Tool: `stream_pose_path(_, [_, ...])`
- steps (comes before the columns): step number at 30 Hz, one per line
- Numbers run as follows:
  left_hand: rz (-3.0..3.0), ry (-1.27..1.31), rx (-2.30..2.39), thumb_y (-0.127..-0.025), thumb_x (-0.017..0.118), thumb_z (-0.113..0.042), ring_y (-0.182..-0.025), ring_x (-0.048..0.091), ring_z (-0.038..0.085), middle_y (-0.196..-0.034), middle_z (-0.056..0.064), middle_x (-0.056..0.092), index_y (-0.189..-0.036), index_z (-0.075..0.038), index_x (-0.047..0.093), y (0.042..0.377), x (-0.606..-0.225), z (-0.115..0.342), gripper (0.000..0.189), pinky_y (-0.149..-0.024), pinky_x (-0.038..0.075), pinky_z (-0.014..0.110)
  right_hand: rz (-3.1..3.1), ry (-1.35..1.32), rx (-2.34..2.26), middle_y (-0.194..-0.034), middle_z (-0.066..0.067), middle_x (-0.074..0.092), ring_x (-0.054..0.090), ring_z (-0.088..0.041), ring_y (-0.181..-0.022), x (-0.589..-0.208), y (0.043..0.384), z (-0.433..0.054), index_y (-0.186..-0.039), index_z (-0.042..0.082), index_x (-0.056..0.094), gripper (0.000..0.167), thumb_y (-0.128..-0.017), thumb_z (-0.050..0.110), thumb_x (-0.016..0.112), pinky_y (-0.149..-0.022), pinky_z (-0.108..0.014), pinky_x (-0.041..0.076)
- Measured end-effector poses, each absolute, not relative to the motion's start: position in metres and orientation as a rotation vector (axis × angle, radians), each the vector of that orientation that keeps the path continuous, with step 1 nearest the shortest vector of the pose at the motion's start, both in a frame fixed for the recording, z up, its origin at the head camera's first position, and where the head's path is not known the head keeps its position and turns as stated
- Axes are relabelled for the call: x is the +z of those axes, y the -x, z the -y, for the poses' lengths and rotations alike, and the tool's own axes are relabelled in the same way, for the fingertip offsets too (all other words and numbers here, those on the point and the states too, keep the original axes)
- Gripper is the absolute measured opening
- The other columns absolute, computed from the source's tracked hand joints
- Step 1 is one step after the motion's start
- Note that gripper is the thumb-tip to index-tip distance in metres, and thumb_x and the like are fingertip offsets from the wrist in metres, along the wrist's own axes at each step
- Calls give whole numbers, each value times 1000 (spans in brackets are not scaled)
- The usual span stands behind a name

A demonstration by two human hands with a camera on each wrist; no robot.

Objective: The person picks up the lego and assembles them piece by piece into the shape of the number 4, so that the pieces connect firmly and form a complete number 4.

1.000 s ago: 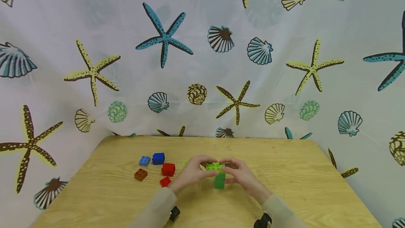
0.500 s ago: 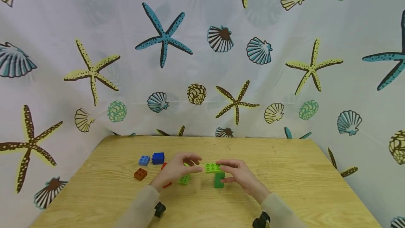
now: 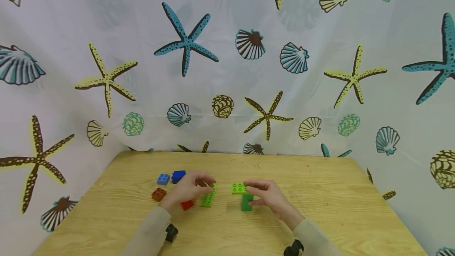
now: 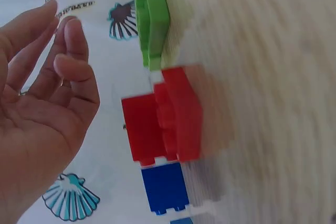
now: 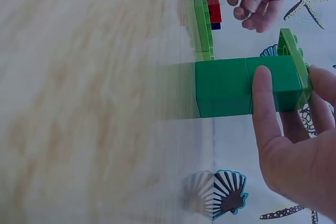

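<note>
A stack of two dark green toy bricks (image 3: 246,204) stands upright on the table. Its top is a flat lime-green brick (image 3: 238,189) that juts out to the left. My right hand (image 3: 267,196) holds the stack, thumb against the upper green brick (image 5: 275,85) and fingers at the lime top. My left hand (image 3: 190,188) holds nothing, its fingers loosely bent over a loose lime-green brick (image 3: 207,198). In the left wrist view, that lime-green brick (image 4: 155,22) lies apart from the fingers, beyond two red bricks (image 4: 184,114).
On the left of the wooden table (image 3: 313,200) lie a red brick (image 3: 186,204), a dark blue brick (image 3: 178,176), a light blue brick (image 3: 163,179) and a brown brick (image 3: 158,194). A shell-patterned cloth (image 3: 227,70) hangs behind the table.
My left hand has let go of the lime-green brick on top of the stack and moved left, over the loose lime-green brick. My right hand stays at the stack.
</note>
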State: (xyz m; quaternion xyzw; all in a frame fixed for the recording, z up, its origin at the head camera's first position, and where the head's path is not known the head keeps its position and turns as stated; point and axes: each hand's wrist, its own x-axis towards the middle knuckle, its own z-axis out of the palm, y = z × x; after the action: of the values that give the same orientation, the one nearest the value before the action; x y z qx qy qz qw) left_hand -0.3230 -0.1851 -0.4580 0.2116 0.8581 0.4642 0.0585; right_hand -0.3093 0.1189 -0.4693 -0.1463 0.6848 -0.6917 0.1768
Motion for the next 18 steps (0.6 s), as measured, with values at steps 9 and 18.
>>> stream_pose_path(9, [-2591,-763,1292,-88,64,6,-97,64,26,-113,16,68,-112,-1,70,331,-463,200,25,-82,53,31,-1931,451,-1936,-133,-9,58,62,-15,-107,-471,314,-124,-139,-4,51,53,-96,24,63,-84,-40,58])
stream_pose_path(18, [-2640,-687,1100,-79,61,12,-97,59,25,-110,9,67,-110,-10,72,331,-465,192,40,-82,52,40,-1937,450,-1941,-130,-7,60,62,-14,-105,-473,315,-124,-137,-3,53,51,-96,25,64,-84,-39,58])
